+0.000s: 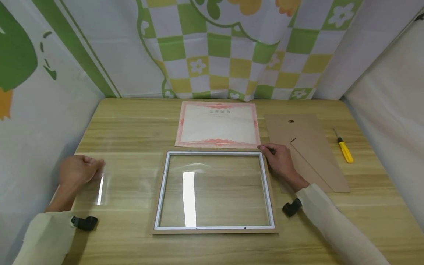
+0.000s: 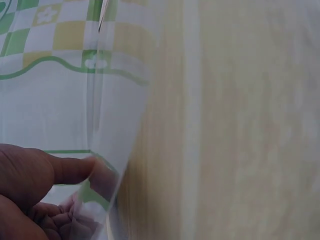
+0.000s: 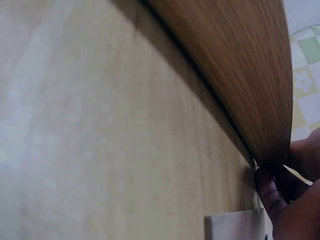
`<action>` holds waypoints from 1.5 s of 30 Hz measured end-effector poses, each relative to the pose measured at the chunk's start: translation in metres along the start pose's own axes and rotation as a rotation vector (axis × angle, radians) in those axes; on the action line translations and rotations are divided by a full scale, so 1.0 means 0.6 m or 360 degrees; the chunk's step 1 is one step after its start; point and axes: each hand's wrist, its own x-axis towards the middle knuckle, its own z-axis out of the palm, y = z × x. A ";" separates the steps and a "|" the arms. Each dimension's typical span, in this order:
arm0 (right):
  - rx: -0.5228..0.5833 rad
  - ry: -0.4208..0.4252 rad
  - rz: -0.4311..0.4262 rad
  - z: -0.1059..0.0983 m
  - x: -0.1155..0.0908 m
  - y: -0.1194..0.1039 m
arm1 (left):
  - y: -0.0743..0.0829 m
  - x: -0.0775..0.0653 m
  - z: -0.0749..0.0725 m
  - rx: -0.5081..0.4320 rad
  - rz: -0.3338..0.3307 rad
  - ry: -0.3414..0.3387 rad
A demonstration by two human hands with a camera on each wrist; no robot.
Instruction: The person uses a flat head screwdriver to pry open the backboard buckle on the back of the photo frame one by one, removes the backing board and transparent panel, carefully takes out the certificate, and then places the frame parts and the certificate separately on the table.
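A wooden picture frame (image 1: 275,206) with a silver inner rim lies flat near the middle of the table, a clear pane (image 1: 225,191) showing inside it. My left hand (image 1: 78,170) pinches the edge of a clear, thin sheet (image 1: 105,189) at the table's left; glare marks its surface. In the left wrist view the sheet (image 2: 117,115) stands bent up, the curtain showing through it. My right hand (image 1: 279,160) grips the frame's upper right corner with thumb and fingers, right beside the lower corner of a pink-bordered certificate (image 1: 218,125).
To the right lies a brown backing board (image 1: 278,127) with a stand flap (image 1: 313,162). Beyond it rests a yellow-handled screwdriver (image 1: 345,150). A checked curtain (image 1: 212,66) hangs at the table's back edge, and a white wall-like sheet (image 1: 29,140) borders the left.
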 end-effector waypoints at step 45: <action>0.0011 0.0052 -0.0015 0.001 -0.002 -0.001 | 0.031 0.000 -0.003 0.0583 -0.0015 -0.0153</action>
